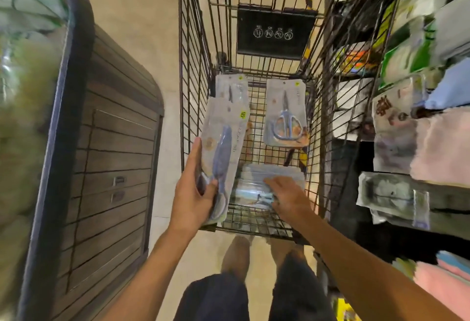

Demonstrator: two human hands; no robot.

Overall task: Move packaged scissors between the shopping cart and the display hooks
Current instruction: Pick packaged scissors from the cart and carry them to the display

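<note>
Two hands work in the wire shopping cart (pixel 195 71). The left hand (pixel 194 193) clamps a carded scissors pack (pixel 221 147), blue-grey handles by the thumb, card running toward 12 o'clock. The right hand (pixel 287 197) lies fingers spread on a flat pack stack (pixel 254 183) at 3 o'clock.

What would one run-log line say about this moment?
left hand: holds scissors pack | right hand: on pack stack in cart | loose pack: on cart floor
</note>
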